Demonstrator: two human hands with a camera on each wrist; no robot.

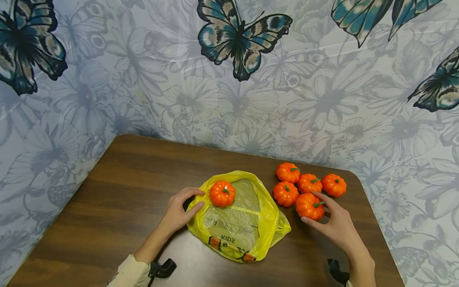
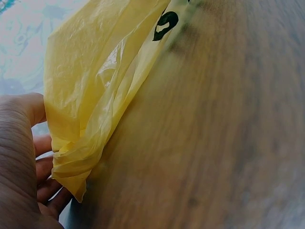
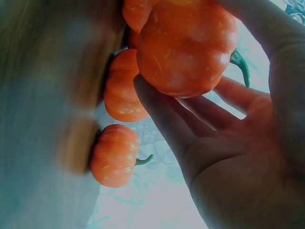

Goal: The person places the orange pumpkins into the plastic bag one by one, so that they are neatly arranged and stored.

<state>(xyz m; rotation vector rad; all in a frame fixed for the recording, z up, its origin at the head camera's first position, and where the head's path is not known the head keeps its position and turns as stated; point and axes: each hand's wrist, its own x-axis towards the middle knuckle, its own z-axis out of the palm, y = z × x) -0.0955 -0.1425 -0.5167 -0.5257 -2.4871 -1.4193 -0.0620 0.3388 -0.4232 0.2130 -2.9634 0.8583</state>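
A yellow plastic bag [image 1: 269, 215] lies on the table with its mouth spread wide and a small orange pumpkin [image 1: 222, 194] inside at the upper left. My left hand [image 1: 181, 209] holds the bag's left rim, thumb and fingertips over its edge. In the left wrist view, bag folds [image 2: 81, 157] partly hide those fingers. To the right of the bag, my right hand [image 1: 337, 223] grips the nearest pumpkin [image 1: 308, 206] of a group, thumb on its near side and fingers on the far side. Its green stem [image 3: 240, 67] points toward the palm in the right wrist view.
Several more pumpkins [image 1: 285, 194] stand close together behind the gripped one, the rightmost pumpkin [image 1: 334, 185] near the table's back right corner. The brown wooden table [image 1: 136, 179] meets a wall covering [image 1: 251, 107] with flowers and butterflies along its back edge.
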